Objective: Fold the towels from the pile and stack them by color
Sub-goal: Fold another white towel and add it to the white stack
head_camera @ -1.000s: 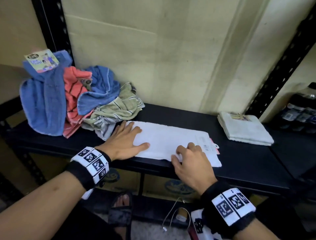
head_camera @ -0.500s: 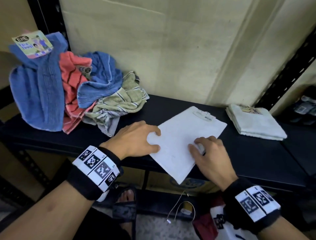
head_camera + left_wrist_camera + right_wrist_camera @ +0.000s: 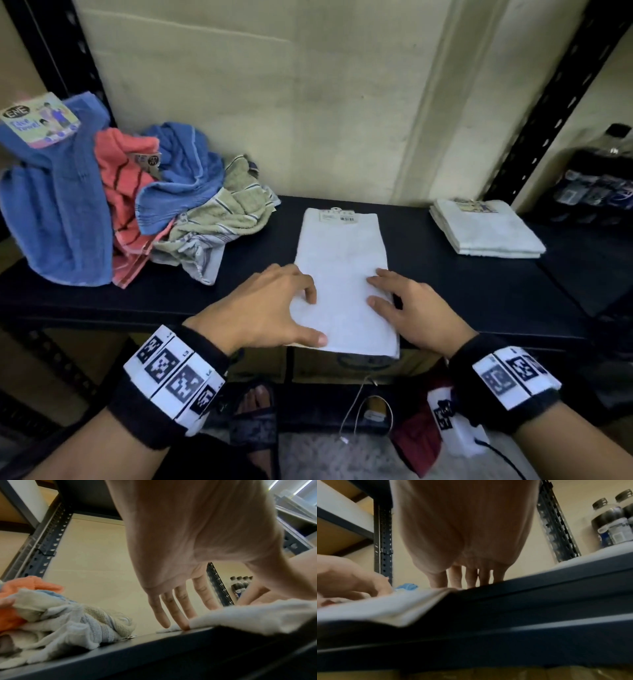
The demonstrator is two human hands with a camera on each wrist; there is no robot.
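A white towel (image 3: 342, 270), folded into a long strip, lies on the black shelf (image 3: 479, 291) with its tagged end toward the wall and its near end over the front edge. My left hand (image 3: 274, 305) rests flat on its near left side, fingers straight (image 3: 173, 614). My right hand (image 3: 404, 305) lies flat on its near right edge, fingers (image 3: 471, 578) extended. A pile of unfolded towels (image 3: 137, 205), blue, orange-striped and green-striped, sits at the left. A folded white stack (image 3: 486, 229) lies at the right.
Black slotted uprights (image 3: 555, 96) frame the shelf against a pale wall. Dark bottles (image 3: 603, 185) stand on the neighbouring shelf at the far right. Below the shelf are cardboard boxes, a cable, a red item and my sandalled foot (image 3: 257, 407).
The white towel has been turned from lying crosswise to lying lengthwise, tag end now at the wall. Both hands moved with it and now rest on its near end.
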